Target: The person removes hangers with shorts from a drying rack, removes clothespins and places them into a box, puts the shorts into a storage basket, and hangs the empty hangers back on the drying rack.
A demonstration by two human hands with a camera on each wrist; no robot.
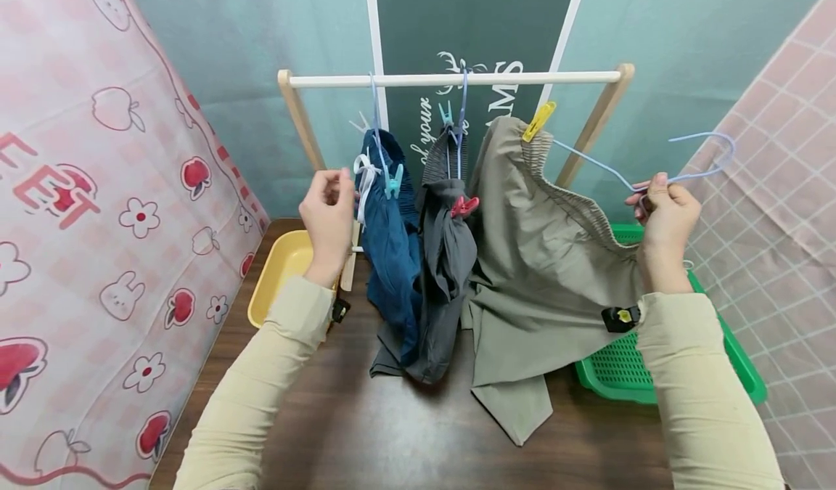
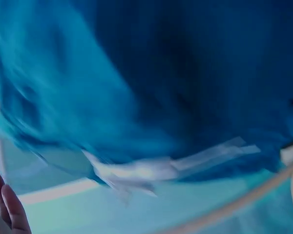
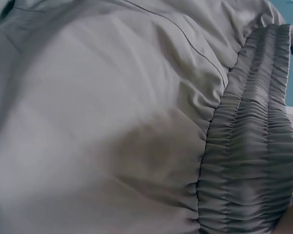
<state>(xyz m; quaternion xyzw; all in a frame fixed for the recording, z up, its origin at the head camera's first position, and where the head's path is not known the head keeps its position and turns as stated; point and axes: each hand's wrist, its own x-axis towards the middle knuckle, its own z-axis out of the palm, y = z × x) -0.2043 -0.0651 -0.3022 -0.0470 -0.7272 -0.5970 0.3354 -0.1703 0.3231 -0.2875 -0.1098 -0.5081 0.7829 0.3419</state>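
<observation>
My right hand (image 1: 666, 221) pinches a light-blue wire hanger (image 1: 604, 167) near its hook, which points right. Grey-khaki trousers (image 1: 522, 258) hang from that hanger, a yellow clothespin (image 1: 538, 121) on one end of the waistband. The elastic waistband (image 3: 249, 146) fills the right of the right wrist view; its near end passes beside my wrist. My left hand (image 1: 326, 218), fingers loosely bent and holding nothing visible, is left of blue trousers (image 1: 392, 250) with a white drawstring (image 1: 367, 185). Those are blurred in the left wrist view, where fingertips (image 2: 12, 209) show.
A rack with a white rail (image 1: 418, 80) bears the blue trousers and dark grey trousers (image 1: 447, 258), on hangers with turquoise and red clothespins (image 1: 464, 207). A yellow tray (image 1: 261, 294) stands left and a green basket (image 1: 617, 381) right. Curtains surround the brown table (image 1: 405, 439).
</observation>
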